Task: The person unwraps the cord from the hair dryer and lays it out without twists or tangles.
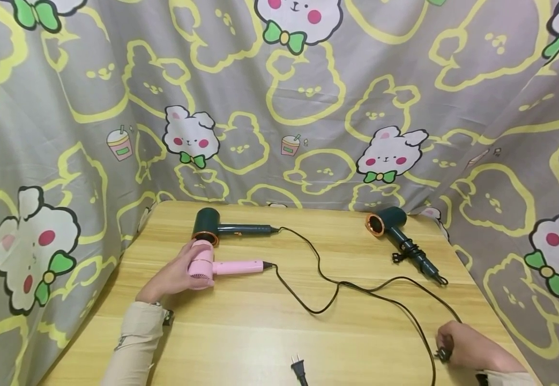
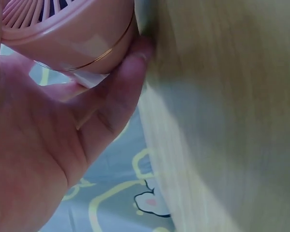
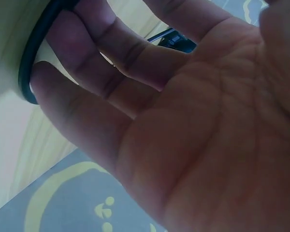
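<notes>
- While the left hand (image 1: 175, 276) grips the pink hair dryer (image 1: 231, 267) by its head, thumb and fingers bent around the casing, the dryer's handle points toward the right hand's side of the table (image 1: 260, 332).
- Bent fingers of the right hand (image 1: 469, 346) hold a black cord (image 3: 25, 77) near their tips; a small plug (image 1: 444, 354) shows just beside them. Whether the thumb pinches it, I cannot tell.
- Just beyond the left hand lies a dark green hair dryer (image 1: 240, 229), its nozzle close against the pink head; a steady left grip should avoid knocking the two.
- Between the hands, the green dryer's cord (image 1: 319, 261) and the pink dryer's cord (image 1: 314, 312) cross; which one reaches the right fingers is unclear, so trace it before pulling.
- Better to guide by the plug's body than tug the wire, sparing the joint at the handle.
- Nearer the person, between the hands, lies a loose plug (image 1: 298, 370), best left outside the cord's sweep.
- Beyond the right hand sits a second green dryer (image 1: 399, 237), cord bundled; pass any slack clear of it.
</notes>
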The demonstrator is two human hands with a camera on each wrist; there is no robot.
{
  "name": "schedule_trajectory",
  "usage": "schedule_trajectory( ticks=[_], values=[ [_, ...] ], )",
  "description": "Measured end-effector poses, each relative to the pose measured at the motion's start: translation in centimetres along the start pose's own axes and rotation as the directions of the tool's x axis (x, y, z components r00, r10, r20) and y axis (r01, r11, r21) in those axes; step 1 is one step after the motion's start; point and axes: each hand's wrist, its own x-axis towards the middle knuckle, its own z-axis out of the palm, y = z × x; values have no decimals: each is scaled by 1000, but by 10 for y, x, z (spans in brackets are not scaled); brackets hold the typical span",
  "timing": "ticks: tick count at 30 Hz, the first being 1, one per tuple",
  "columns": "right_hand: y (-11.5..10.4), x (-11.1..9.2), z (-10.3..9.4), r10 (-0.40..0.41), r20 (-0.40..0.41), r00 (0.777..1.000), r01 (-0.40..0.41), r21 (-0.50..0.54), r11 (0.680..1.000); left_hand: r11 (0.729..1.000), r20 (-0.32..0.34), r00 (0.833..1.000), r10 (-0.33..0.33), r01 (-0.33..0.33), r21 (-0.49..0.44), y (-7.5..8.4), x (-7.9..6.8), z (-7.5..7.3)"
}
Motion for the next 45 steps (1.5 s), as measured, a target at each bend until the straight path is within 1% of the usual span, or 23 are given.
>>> schedule_trajectory(
  ticks=[3, 6, 8, 13, 16, 19, 23, 26, 30, 32, 33, 35, 37, 38, 40, 41, 42, 44, 45],
  values=[
    [-4, -2, -1, -9, -10, 1000, 8, -5, 1000, 1000, -4, 1000, -4, 4, 26, 4, 1, -1],
    [-2, -3, -2, 8, 1, 1000, -8, 10, 1000, 1000, -4, 1000, 7, -7, 21, 6, 1, -2],
    [1, -3, -3, -10, 1, 1000, 10, 25, 1000, 1000, -3, 1000, 11, -11, 13, 6, 0, -2],
    [0, -5, -12, -2, 6, 1000, 2, 64, 998, 999, -10, 999, 30, -30, 11, 6, 0, 1],
    [-4, -6, -19, 65, 22, 998, -67, 92, 993, 999, -13, 999, 37, -37, 14, 8, 0, 2],
    [-7, -7, -24, 91, 24, 996, -93, 109, 990, 999, -6, 1000, 30, -30, 25, 8, 0, 1],
    [-5, -10, -30, 61, 8, 998, -62, 126, 990, 999, -3, 1000, 28, -28, 47, 8, -3, 0],
    [-2, -12, -34, 73, 1, 997, -72, 150, 986, 998, -6, 999, 43, -43, 51, 8, -4, 0],
    [6, -13, -39, 145, -51, 988, -137, 130, 982, 997, -31, 998, 60, -58, 48, 13, -4, 0],
    [10, -13, -40, 213, -109, 971, -201, 117, 973, 997, -57, 996, 70, -68, 35, 16, -4, 0],
    [12, -12, -41, 261, -130, 957, -243, 139, 960, 997, -72, 995, 74, -72, 23, 18, -4, 0],
    [16, -11, -43, 354, -167, 920, -315, 218, 924, 996, -105, 990, 89, -91, -19, 22, -3, 0],
    [20, -9, -45, 427, -197, 883, -354, 316, 880, 991, -133, 986, 99, -109, -71, 28, -2, -1],
    [22, -7, -47, 452, -198, 869, -357, 381, 853, 988, -148, 984, 102, -118, -104, 32, -1, -2],
    [28, -3, -50, 470, -201, 859, -321, 503, 802, 975, -174, 979, 107, -138, -174, 38, 1, -2],
    [31, 0, -51, 466, -200, 862, -292, 556, 778, 966, -183, 977, 112, -149, -209, 40, 2, -2],
    [34, 3, -52, 459, -199, 866, -255, 614, 747, 956, -186, 975, 117, -161, -244, 43, 3, -1],
    [39, 10, -54, 467, -189, 864, -197, 726, 659, 934, -187, 974, 131, -185, -306, 49, 6, 2],
    [42, 12, -55, 469, -187, 863, -172, 765, 621, 922, -187, 972, 140, -196, -332, 52, 8, 5]
  ],
)
